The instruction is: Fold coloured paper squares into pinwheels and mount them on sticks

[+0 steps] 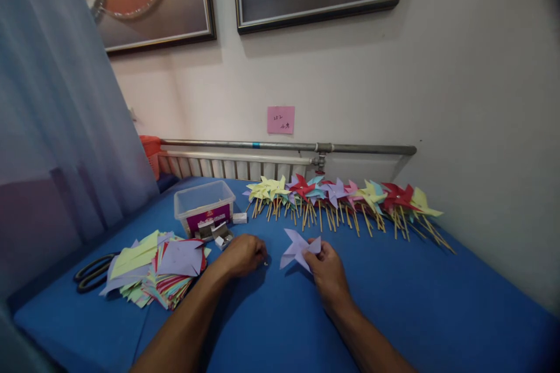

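My right hand (326,271) grips a lilac paper pinwheel (297,249) between thumb and fingers, its blades folded, with no stick visible on it. My left hand (245,255) is closed just above the blue table, with its fingers curled together. At its fingertips shows a tiny pale, shiny thing (265,264), too small to name. Behind the left hand stands a small open box (222,235) with little bits inside. To its left lies a stack of cut coloured paper sheets (168,280), a slit lilac sheet (180,257) on top.
Black-handled scissors (93,273) lie at the far left, partly under paper. A clear plastic tub (203,201) and a small white box (240,218) stand behind the paper. Finished pinwheels on sticks (336,193) line the back of the blue table (394,303), below a pipe (280,145).
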A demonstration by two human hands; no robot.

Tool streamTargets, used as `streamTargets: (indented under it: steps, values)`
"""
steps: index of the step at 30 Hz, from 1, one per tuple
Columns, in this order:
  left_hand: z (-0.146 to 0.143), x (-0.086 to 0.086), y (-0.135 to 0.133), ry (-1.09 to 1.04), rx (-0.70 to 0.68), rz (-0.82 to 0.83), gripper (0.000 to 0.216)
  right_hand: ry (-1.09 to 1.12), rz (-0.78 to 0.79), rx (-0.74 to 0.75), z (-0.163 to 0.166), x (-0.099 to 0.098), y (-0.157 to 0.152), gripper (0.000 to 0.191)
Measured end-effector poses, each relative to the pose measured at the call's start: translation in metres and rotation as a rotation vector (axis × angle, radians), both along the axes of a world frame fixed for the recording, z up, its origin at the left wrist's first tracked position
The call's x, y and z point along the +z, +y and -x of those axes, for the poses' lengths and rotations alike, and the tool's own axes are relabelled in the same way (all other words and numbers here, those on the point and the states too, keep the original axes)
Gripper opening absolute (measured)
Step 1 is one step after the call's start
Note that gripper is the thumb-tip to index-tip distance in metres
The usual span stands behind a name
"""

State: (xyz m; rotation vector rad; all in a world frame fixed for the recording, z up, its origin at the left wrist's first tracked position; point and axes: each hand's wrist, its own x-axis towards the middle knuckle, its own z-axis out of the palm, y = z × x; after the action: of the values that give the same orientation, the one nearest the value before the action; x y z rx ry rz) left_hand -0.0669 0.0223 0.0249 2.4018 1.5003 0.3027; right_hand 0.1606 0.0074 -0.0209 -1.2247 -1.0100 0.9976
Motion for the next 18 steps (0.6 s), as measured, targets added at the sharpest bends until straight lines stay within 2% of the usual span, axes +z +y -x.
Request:
streamTargets:
  steps: [7, 18]
  values:
    - [-0.012, 0.001, -0.008, 0.13, -0.086, -0.08, 0.027, 0.026, 0.008, 0.006, 0.0, 0.004, -0.002, 0.04]
    - [-0.018, -0.001, -0.008, 0.225, -0.026, -0.096, 0.026, 0.003, -0.002, 0.013, 0.0, 0.002, -0.002, 0.039]
